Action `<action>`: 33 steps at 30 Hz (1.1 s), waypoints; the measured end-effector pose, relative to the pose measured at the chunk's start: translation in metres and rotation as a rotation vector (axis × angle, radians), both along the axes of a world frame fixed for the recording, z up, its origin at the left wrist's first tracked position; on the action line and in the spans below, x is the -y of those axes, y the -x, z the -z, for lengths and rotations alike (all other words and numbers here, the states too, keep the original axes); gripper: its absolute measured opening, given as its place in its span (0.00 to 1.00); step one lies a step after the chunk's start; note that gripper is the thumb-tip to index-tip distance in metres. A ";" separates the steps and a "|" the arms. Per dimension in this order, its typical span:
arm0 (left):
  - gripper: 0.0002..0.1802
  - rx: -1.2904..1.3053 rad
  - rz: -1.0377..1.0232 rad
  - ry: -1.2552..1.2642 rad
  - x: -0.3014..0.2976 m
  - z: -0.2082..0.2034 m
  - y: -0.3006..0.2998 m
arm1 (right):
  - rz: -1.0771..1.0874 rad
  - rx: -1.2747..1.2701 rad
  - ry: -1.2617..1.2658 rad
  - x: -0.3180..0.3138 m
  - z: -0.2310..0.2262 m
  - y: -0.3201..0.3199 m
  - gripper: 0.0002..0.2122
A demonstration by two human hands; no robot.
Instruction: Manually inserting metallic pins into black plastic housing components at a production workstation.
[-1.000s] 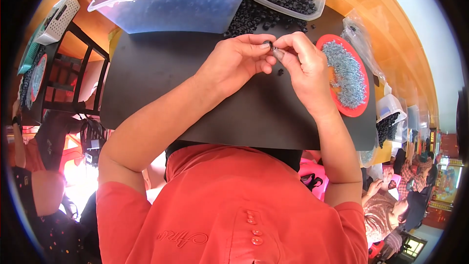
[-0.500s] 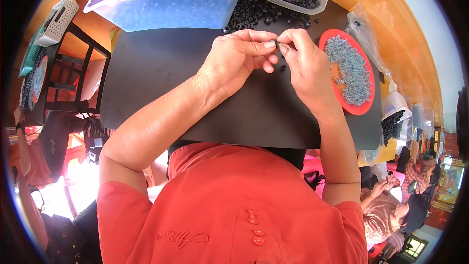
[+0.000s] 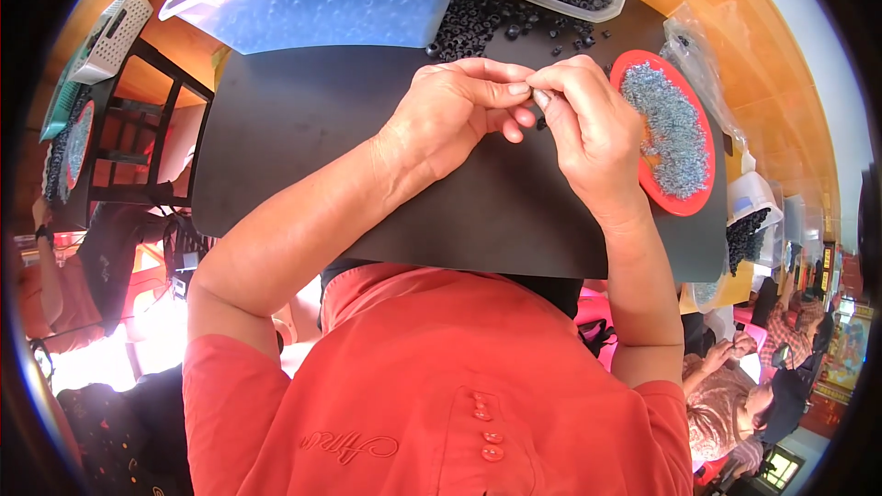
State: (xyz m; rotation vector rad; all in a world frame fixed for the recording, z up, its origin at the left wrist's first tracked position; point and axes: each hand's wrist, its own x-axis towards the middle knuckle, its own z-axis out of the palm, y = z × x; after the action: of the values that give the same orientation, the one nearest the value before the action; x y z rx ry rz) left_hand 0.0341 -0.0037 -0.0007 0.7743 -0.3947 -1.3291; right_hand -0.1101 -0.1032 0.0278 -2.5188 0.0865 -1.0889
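Note:
Above the dark table [image 3: 303, 147], my left hand [image 3: 450, 110] and my right hand [image 3: 593, 124] meet fingertip to fingertip. Thumbs and forefingers of both pinch one small dark part [image 3: 533, 95], mostly hidden by the fingers, so its exact shape cannot be made out. Just below the fingertips another small black piece [image 3: 542, 122] shows. Right of my right hand is a red plate [image 3: 706, 161] heaped with tiny silvery-blue pieces [image 3: 675, 129]. Beyond my hands, small black ring-like parts [image 3: 469, 28] lie loose on the table.
A large clear bin [image 3: 340, 14] of black parts stands at the far left, with a smaller clear tub [image 3: 617, 2] beside it. A clear plastic bag [image 3: 703, 64] lies behind the plate. Other people sit at the right [image 3: 721, 404] and left [image 3: 60, 294].
My joined fingertips have shifted slightly right and down in the picture, and the dark part between them is more covered. The whole table view has slid a little to the right.

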 end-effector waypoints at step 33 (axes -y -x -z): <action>0.12 0.078 -0.027 0.061 0.001 0.002 -0.012 | 0.356 -0.650 0.206 0.009 0.017 0.010 0.06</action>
State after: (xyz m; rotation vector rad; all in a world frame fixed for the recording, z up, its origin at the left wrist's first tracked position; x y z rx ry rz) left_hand 0.0465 -0.0048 -0.0025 0.7797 -0.4825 -1.2588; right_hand -0.1204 -0.1124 0.0105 -3.0233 0.6477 -0.3506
